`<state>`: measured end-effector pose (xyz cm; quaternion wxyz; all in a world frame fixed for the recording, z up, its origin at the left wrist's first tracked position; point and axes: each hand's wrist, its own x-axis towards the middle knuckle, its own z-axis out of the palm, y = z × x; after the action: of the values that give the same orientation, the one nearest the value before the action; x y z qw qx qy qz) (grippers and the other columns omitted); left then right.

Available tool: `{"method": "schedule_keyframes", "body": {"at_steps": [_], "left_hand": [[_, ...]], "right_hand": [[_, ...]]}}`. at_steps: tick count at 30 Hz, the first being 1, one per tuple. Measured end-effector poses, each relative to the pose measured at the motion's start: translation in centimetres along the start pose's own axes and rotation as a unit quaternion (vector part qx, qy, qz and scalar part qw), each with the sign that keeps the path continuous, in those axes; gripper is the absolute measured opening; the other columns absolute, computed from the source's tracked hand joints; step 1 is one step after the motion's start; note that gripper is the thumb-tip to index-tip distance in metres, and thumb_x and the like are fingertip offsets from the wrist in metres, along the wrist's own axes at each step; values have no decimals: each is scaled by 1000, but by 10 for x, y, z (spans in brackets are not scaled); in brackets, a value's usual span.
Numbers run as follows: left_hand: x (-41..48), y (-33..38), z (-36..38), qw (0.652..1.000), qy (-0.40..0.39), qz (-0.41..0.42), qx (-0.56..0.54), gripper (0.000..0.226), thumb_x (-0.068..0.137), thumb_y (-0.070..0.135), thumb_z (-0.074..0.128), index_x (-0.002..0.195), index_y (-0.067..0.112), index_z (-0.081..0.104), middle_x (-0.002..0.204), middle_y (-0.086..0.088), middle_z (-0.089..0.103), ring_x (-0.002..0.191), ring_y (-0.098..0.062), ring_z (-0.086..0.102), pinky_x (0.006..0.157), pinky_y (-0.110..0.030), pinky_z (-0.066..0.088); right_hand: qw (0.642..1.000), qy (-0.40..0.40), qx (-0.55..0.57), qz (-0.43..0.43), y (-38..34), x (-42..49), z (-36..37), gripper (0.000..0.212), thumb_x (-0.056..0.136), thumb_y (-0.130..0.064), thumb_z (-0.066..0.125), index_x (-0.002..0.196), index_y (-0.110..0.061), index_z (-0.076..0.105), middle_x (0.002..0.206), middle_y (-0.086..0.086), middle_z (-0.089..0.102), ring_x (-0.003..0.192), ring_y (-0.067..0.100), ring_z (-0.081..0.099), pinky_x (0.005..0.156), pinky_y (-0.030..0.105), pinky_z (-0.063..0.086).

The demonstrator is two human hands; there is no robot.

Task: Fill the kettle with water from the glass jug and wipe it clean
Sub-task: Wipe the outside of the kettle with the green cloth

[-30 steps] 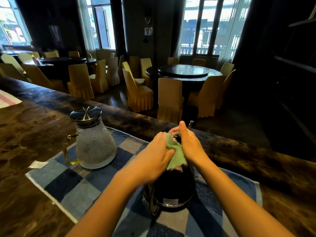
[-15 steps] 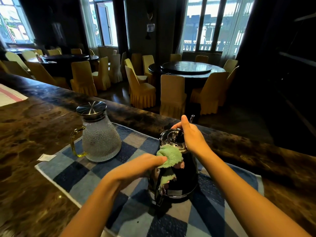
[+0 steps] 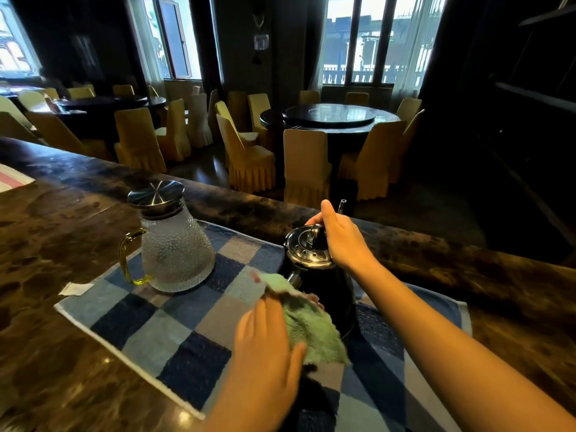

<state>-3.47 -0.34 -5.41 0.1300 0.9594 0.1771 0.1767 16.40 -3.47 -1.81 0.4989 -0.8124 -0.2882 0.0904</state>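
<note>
A black kettle (image 3: 333,291) with a shiny steel lid stands on a blue checked mat (image 3: 174,325). My right hand (image 3: 341,236) rests on top of the lid, fingers curled over its far side. My left hand (image 3: 265,341) holds a green cloth (image 3: 307,325) against the kettle's near lower side. The cloth covers part of the kettle's body and handle. A textured glass jug (image 3: 174,251) with a steel lid and a yellow handle stands upright on the mat, left of the kettle.
The mat lies on a dark marbled counter (image 3: 56,353). A small white paper scrap (image 3: 74,288) lies beside the mat's left edge. A striped cloth (image 3: 12,179) sits at the far left. Beyond the counter are round tables and yellow-covered chairs.
My left hand has slid the green cloth down from the kettle's top to its lower near side. My right hand has stayed on the lid. The camera has moved closer.
</note>
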Motion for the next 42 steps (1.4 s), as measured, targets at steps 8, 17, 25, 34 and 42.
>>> {"method": "schedule_keyframes", "body": {"at_steps": [8,17,25,34,42], "left_hand": [[63,-13,-33,968,-169,-44,-181,37,100,36,33,68,20,45,72,-6,48,68,-24,51,71,-39,41],[47,-28,4,764,-173,-133,-607,32,81,42,45,95,24,67,86,7,76,82,-5,70,76,-20,54],[-14,-30,58,895,94,-85,-428,47,77,68,45,95,26,57,87,-2,61,85,-15,61,73,-24,46],[31,-22,30,923,70,-62,-373,63,80,70,33,110,20,56,87,8,66,89,-17,63,84,-49,48],[-24,-47,68,924,0,-116,-363,64,57,96,23,93,45,39,130,19,27,135,-7,8,109,-30,13]], "right_hand": [[1000,4,2,-15,-1,-1,0,58,102,-46,17,69,-32,63,98,7,69,101,25,59,93,41,43],[1000,6,12,-10,1,-1,-2,56,103,-42,19,71,-32,64,94,1,65,100,21,57,91,36,40],[1000,-5,17,-8,-4,-7,-3,53,104,-33,17,98,-14,66,109,9,67,105,24,58,94,40,43],[1000,10,3,-6,-6,-6,-2,55,103,-33,18,101,-11,68,113,14,66,107,31,56,96,45,43],[1000,1,1,-7,-5,-5,-2,58,104,-35,15,98,-13,68,109,10,66,103,24,57,89,35,40]]}}
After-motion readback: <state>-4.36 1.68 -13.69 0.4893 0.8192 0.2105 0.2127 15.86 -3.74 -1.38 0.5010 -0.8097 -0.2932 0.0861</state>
